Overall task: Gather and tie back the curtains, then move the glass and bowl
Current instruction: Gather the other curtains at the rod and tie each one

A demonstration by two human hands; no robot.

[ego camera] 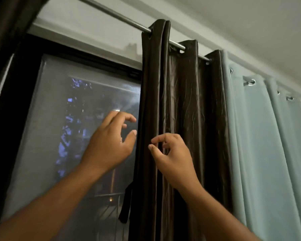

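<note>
A dark brown satin curtain (182, 105) hangs gathered in folds from a metal rod (111, 13), right of the window. My left hand (109, 141) is raised beside the curtain's left edge with its fingers loosely curled; it holds nothing, and its fingertips are just short of the cloth. My right hand (172, 153) is up in front of the curtain's folds, thumb and forefinger close together but with a small gap and no cloth visibly between them. A dark tie-back strap (126, 204) dangles at the curtain's left edge, below my left hand. Neither the glass nor the bowl is in view.
A pale blue eyelet curtain (268, 136) hangs right of the brown one on the same wall. Another dark curtain (7, 23) fills the upper left corner. The window (63, 129) has a mesh screen, with dark trees and a railing outside.
</note>
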